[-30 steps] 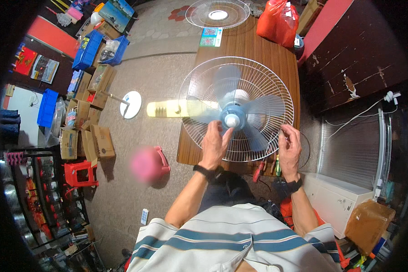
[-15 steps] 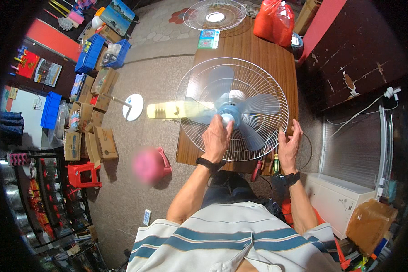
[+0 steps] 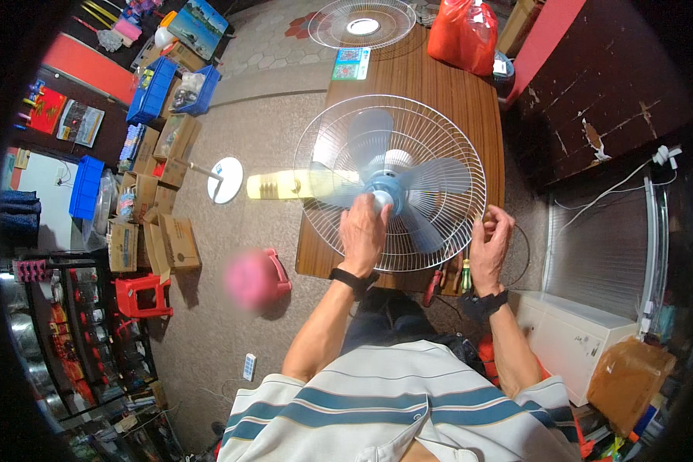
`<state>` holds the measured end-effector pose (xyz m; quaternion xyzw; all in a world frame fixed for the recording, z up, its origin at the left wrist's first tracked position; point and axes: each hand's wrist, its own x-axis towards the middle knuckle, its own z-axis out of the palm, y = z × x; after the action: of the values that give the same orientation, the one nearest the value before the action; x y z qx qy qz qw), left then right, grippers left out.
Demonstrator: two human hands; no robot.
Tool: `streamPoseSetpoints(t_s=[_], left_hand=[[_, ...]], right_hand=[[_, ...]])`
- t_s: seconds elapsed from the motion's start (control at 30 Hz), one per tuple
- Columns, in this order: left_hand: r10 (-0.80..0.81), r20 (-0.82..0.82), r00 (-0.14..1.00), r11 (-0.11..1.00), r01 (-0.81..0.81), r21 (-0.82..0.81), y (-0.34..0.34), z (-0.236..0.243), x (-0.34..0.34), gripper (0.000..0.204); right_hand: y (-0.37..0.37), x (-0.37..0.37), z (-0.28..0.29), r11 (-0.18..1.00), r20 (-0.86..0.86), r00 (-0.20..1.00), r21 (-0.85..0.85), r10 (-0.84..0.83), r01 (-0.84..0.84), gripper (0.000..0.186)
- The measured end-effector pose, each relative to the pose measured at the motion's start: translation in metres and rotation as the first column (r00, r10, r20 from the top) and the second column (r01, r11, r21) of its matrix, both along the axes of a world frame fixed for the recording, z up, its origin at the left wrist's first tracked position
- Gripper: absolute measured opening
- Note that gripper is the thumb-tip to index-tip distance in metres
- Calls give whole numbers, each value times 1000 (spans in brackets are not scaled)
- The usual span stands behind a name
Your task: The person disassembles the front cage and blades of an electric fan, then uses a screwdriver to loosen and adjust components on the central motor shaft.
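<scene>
A fan head lies face up on the brown wooden table, with a round wire guard behind its translucent grey-blue blades. My left hand has its fingers closed on the pale hub knob at the centre of the blades; the fingers partly hide it. At the guard's right rim, my right hand curls its thumb and fingers in around the wire edge. A pale yellow fan stand reaches out leftward from under the guard. Red-handled pliers and a green-handled screwdriver lie by the table's near edge.
A second wire guard with a white centre disc lies at the table's far end. Beside it sits a red plastic bag. A pink stool, cardboard boxes and a round white base stand on the left.
My right hand's fingers have curled inward toward the guard's rim from a more spread pose. My left hand has turned slightly over the hub knob. The blades have shifted a little.
</scene>
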<state>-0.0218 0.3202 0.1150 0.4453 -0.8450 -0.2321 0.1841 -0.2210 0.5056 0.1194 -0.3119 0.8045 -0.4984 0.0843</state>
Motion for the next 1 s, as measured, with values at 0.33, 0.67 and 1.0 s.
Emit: streamPoseSetpoints(t_s=[0.33,0.67,1.0], left_hand=[[37,-32,999,996,-39,-78,2,5,-14,38],[-7,-54,999,978,-4,-207,6,6,-7,37],[21,82,996,999,-25,47,4,11,-9,42]], right_hand=[[-26,32,-13,889,19,903,167,429,-426,29],[-37,28,-23,880,90,891,136,446,-454,25],[-39,26,-23,887,80,895,122,439,-446,24]])
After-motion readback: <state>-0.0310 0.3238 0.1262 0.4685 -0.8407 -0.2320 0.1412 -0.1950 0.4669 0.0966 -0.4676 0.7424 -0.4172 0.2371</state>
